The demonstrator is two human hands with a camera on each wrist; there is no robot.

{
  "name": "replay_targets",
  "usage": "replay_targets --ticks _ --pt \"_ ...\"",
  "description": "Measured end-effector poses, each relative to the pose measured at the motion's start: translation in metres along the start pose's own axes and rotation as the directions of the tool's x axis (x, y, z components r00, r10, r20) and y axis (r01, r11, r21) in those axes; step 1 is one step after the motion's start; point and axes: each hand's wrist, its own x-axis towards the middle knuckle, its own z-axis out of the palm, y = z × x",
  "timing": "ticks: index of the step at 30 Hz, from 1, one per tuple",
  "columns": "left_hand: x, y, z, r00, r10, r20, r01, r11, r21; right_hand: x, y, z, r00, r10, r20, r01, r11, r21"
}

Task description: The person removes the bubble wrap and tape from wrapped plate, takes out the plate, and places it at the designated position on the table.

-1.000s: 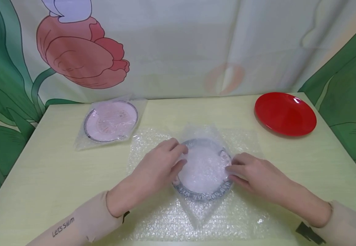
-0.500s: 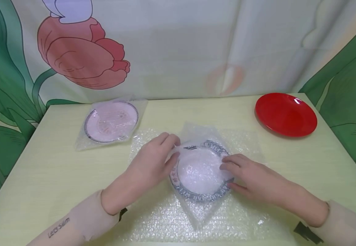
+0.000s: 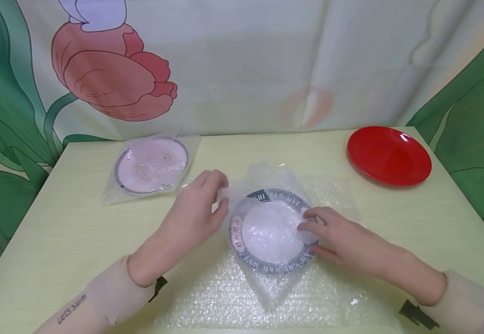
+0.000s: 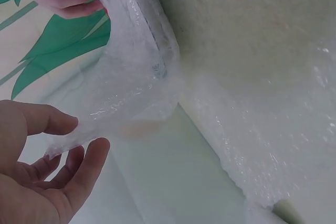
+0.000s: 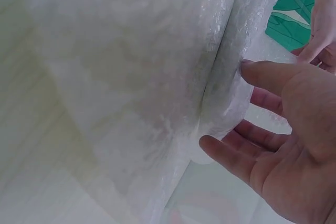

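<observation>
A white plate (image 3: 273, 232) with a blue-grey lettered rim lies at the table's front centre, under translucent wrap on a bubble wrap sheet (image 3: 208, 297). To its upper left, my left hand (image 3: 197, 204) pinches the edge of a wrap flap (image 4: 113, 98), which stretches from the plate between thumb and fingers. At the plate's right side my right hand (image 3: 335, 234) presses the folded wrap, fingers on top and thumb near the rim. In the right wrist view, thumb and fingers (image 5: 226, 156) are spread apart along the wrapped edge.
A plate in clear plastic (image 3: 151, 164) lies at the back left of the table (image 3: 58, 232). At the back right stands a red plate (image 3: 389, 156). A flower-printed curtain (image 3: 233, 69) hangs behind the table.
My left hand has moved left and away from the plate, drawing the wrap flap with it and baring more lettered rim. The right hand has shifted slightly left, its thumb parting from the fingers.
</observation>
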Motion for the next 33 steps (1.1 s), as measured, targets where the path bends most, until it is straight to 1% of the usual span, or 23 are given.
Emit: replay_targets --ticks 5,9,11,13,15,17,19,20,22,24,27,30,33 --pt "-0.001 -0.004 -0.002 0.999 -0.041 -0.008 0.041 0.999 0.027 0.001 0.000 -0.001 1.000 0.009 0.002 -0.009 1.000 0.006" --pt "-0.002 -0.006 -0.004 0.999 -0.040 -0.027 0.042 0.997 0.061 0.001 0.000 -0.002 1.000 0.019 0.006 -0.019 1.000 0.017" --pt "-0.002 -0.007 -0.004 0.999 -0.011 -0.047 0.016 0.995 0.099 0.001 0.000 -0.001 1.000 0.023 0.009 -0.023 0.999 0.022" --pt "-0.003 -0.009 -0.004 0.997 0.033 -0.070 -0.022 0.988 0.153 0.001 0.000 -0.001 1.000 0.024 0.008 -0.025 0.999 0.024" --pt "-0.004 -0.010 -0.003 0.992 0.094 -0.083 -0.072 0.970 0.233 0.001 0.000 -0.001 1.000 0.023 0.005 -0.023 1.000 0.021" --pt "-0.005 -0.010 -0.002 0.985 0.153 -0.075 -0.122 0.941 0.315 0.001 0.000 0.000 1.000 0.016 -0.002 -0.016 1.000 0.017" --pt "-0.005 -0.009 0.000 0.976 0.212 -0.041 -0.181 0.905 0.384 0.002 0.000 0.000 1.000 0.008 -0.009 -0.007 1.000 0.012" --pt "-0.006 -0.009 0.000 0.971 0.238 -0.011 -0.214 0.888 0.406 0.001 0.000 0.000 1.000 0.004 -0.012 -0.004 1.000 0.010" --pt "-0.006 -0.008 0.002 0.960 0.275 0.056 -0.272 0.862 0.429 0.001 0.000 0.000 1.000 -0.002 -0.017 0.002 1.000 0.008" --pt "-0.006 -0.006 0.004 0.946 0.298 0.124 -0.322 0.840 0.436 0.001 0.000 -0.001 1.000 -0.003 -0.018 0.003 1.000 0.008" --pt "-0.007 -0.004 0.007 0.928 0.299 0.222 -0.370 0.812 0.452 0.001 0.000 -0.001 1.000 -0.002 -0.016 0.002 1.000 0.010" --pt "-0.008 -0.003 0.009 0.911 0.275 0.307 -0.398 0.780 0.482 0.001 0.000 -0.001 1.000 0.000 -0.013 0.001 1.000 0.010" --pt "-0.010 -0.002 0.011 0.900 0.248 0.359 -0.410 0.761 0.503 0.002 0.000 -0.001 1.000 0.003 -0.011 -0.003 1.000 0.010"
